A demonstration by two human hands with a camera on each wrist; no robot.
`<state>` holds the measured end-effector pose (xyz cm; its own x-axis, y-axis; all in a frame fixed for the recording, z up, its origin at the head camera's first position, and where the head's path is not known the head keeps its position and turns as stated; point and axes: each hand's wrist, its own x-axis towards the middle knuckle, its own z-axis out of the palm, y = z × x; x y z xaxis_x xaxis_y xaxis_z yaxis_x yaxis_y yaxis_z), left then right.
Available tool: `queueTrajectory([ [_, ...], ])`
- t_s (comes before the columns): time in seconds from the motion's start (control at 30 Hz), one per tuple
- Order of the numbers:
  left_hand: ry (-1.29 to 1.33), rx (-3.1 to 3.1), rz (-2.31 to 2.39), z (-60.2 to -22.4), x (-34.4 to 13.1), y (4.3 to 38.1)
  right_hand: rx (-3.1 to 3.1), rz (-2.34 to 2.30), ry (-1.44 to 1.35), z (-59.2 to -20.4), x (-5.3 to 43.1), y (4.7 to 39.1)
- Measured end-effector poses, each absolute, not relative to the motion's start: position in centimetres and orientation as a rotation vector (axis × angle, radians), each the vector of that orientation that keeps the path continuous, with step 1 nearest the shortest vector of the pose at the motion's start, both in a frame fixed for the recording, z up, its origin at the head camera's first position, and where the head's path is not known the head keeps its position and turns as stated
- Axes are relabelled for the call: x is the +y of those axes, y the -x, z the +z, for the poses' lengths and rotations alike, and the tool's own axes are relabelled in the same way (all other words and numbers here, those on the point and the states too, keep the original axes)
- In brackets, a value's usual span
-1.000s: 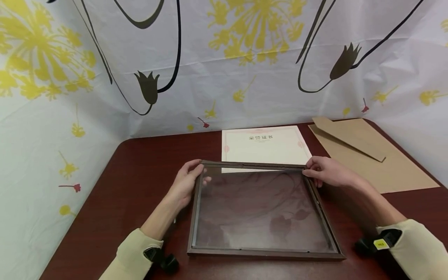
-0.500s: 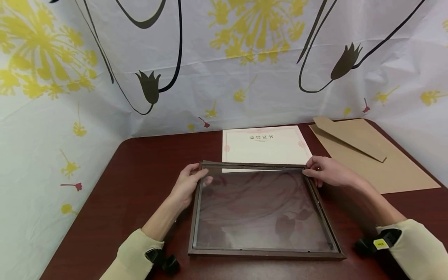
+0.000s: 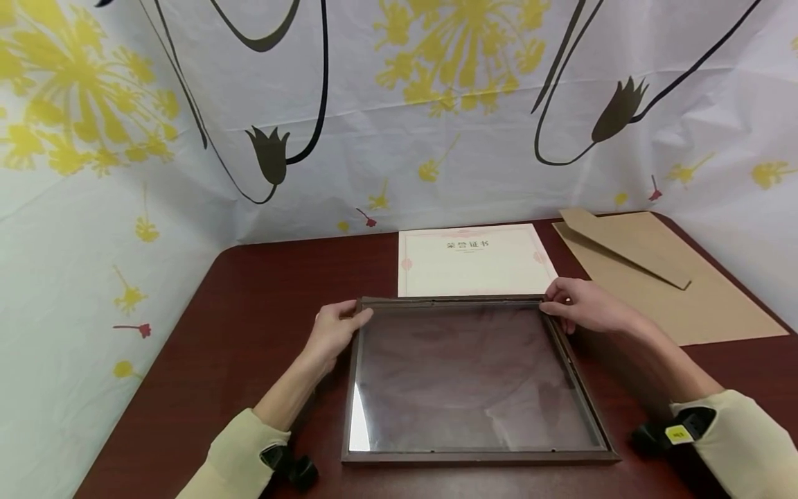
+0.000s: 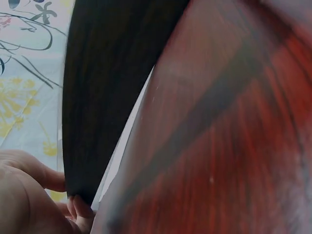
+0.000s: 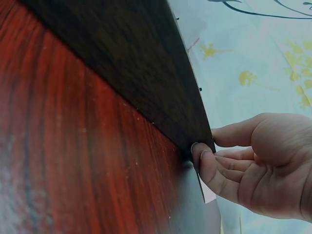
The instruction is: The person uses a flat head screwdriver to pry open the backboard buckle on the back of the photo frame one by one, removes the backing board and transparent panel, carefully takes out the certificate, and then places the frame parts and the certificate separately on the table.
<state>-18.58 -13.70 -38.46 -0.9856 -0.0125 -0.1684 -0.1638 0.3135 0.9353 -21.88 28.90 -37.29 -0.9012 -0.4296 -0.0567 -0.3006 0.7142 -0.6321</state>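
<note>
A brown picture frame [image 3: 476, 458] with a clear pane [image 3: 461, 381] lies in front of the person, in the middle of the head view. The left hand [image 3: 330, 335] holds its far left corner, thumb over the rim. At the far right corner, the right hand [image 3: 586, 305] pinches the frame between thumb and fingers. In the right wrist view, curled fingertips of the right hand [image 5: 273, 165] reach under the dark side [image 5: 141, 68]. A narrow pale gap shows between frame side [image 4: 107, 87] and table in the left wrist view, near the left hand [image 4: 34, 195].
A cream certificate [image 3: 474, 267] with a pink border lies just behind the frame. To the right is a brown board [image 3: 673, 298] with a raised flap [image 3: 623, 246]. The dark red table [image 3: 237, 333] meets a flower-patterned cloth [image 3: 361, 138] at the back.
The frame's far edge has come down and nearer, so the certificate no longer shows through the pane. The frame's left side shifted slightly right, the left hand moving with it.
</note>
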Motion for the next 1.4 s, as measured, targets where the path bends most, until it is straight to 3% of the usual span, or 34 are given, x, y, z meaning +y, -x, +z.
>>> queueTrajectory([
  [0.83, 0.149, 2.503, 1.76, -39.4, -14.0, 18.7, 2.729, -0.929, 0.587, -37.1, 28.9, 21.7],
  [1.13, -0.113, 2.516, 1.69, -38.7, -14.7, 18.7, 2.724, -0.925, 0.59, -37.1, 28.8, 21.6],
  [1.4, -0.158, 2.294, 1.693, -37.6, -16.2, 19.2, 2.714, -0.939, 0.589, -37.2, 28.8, 21.8],
])
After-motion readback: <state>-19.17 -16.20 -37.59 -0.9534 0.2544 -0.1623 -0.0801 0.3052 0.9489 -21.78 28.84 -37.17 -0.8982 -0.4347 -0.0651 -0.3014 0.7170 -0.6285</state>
